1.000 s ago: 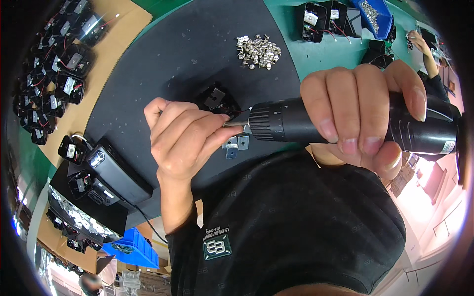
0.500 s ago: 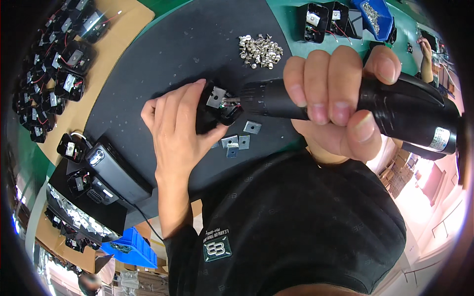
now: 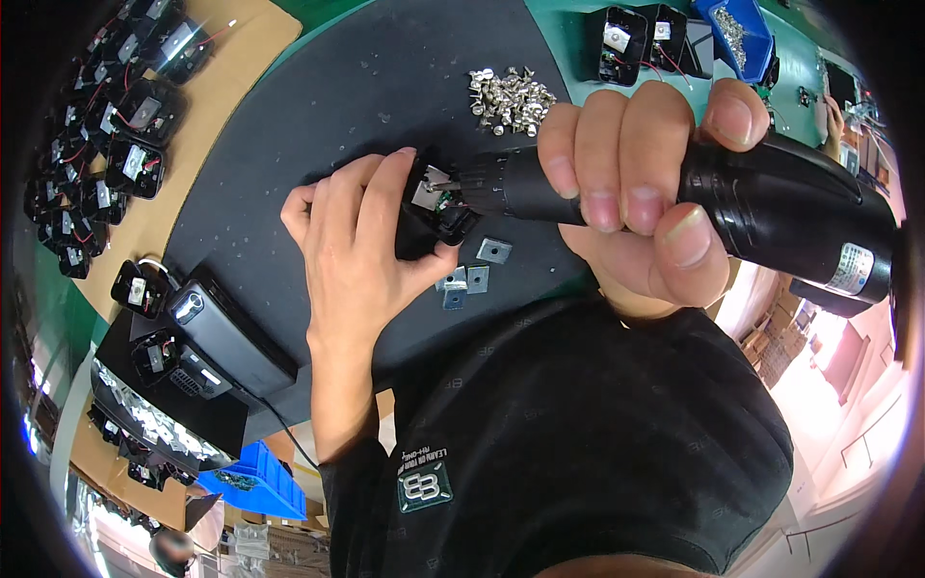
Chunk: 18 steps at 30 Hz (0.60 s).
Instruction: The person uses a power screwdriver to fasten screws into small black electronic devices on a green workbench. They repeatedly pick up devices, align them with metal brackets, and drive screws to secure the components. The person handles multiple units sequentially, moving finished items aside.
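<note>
My left hand (image 3: 349,226) grips a small black plastic housing (image 3: 451,229) on the dark mat, fingers along its far side and thumb at the near edge. Inside the housing sit a silver metal plate (image 3: 424,196) and a bit of green circuit board. My right hand (image 3: 641,183) is wrapped round a black electric screwdriver (image 3: 795,193) lying nearly level, its nose pointing left into the housing. The bit meets the plate; whether a screw is under it cannot be made out. Several loose metal plates (image 3: 494,250) with holes lie beside my left thumb.
A heap of silver screws (image 3: 513,100) lies beyond the housing. Many black housings fill a cardboard sheet (image 3: 252,43) at the left. A black boxy device (image 3: 231,328) with a cable stands nearer. Blue bins (image 3: 747,43) are far right and lower left. Another person's hand (image 3: 834,120) shows far right.
The screwdriver has shifted slightly left and up, its bit moving from the plate's edge onto the plate. My left hand and the housing have edged a little to the right.
</note>
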Tool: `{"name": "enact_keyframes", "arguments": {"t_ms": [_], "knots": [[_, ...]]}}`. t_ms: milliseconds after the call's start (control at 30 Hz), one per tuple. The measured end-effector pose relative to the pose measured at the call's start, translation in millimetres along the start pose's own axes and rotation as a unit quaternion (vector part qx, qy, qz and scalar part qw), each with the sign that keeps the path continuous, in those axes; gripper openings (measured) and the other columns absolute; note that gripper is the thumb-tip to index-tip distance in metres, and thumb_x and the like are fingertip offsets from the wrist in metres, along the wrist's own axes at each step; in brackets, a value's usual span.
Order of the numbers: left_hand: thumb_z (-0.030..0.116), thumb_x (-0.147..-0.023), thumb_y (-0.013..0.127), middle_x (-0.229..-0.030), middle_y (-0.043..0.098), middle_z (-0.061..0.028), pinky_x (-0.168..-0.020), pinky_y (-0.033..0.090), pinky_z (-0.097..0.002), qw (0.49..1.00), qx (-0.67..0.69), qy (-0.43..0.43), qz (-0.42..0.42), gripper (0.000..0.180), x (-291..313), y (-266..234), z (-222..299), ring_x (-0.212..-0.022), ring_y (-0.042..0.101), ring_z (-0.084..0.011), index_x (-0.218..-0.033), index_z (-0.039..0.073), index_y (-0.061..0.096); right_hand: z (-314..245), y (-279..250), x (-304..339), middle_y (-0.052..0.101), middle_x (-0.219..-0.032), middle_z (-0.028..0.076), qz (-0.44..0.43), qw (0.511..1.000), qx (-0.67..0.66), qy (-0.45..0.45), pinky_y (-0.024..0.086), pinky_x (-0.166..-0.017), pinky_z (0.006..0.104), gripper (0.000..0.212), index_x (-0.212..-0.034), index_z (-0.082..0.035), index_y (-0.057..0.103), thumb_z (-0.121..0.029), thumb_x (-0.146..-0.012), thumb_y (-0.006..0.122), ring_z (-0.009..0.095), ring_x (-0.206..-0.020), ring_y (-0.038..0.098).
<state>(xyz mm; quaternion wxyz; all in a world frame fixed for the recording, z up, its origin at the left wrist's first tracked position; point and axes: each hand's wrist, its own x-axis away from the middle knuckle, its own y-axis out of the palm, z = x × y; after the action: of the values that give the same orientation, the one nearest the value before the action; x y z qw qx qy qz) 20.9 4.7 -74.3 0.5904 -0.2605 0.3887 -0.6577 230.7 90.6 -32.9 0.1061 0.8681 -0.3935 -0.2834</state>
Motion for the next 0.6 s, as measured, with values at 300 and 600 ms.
{"name": "enact_keyframes", "arguments": {"t_ms": [300, 600], "knots": [[0.031, -0.049, 0.079, -0.112, 0.063, -0.0092, -0.094, 0.034, -0.0388, 1.000, -0.005, 0.000, -0.003, 0.074, -1, 0, 1, -0.106, 0.058, -0.0248, -0.116, 0.006, 0.062, -1, -2, -1, 0.050, -0.083, -0.003, -0.005, 1.000, -0.006, 0.001, 0.039, -0.075, 0.0325, 0.045, -0.132, -0.022, 0.042, -0.019, -0.092, 0.062, 0.012, -0.076, 0.050], [0.028, -0.048, 0.080, -0.103, 0.061, -0.0057, -0.089, 0.033, -0.0398, 0.999, 0.015, 0.014, 0.029, 0.070, -5, 2, 4, -0.092, 0.058, -0.0232, -0.113, 0.008, 0.063, 0, 22, 1, 0.051, -0.085, -0.002, 0.063, 0.997, 0.040, 0.012, 0.040, -0.074, 0.0327, 0.032, -0.114, -0.021, 0.041, -0.011, -0.091, 0.061, 0.013, -0.075, 0.050]]}}
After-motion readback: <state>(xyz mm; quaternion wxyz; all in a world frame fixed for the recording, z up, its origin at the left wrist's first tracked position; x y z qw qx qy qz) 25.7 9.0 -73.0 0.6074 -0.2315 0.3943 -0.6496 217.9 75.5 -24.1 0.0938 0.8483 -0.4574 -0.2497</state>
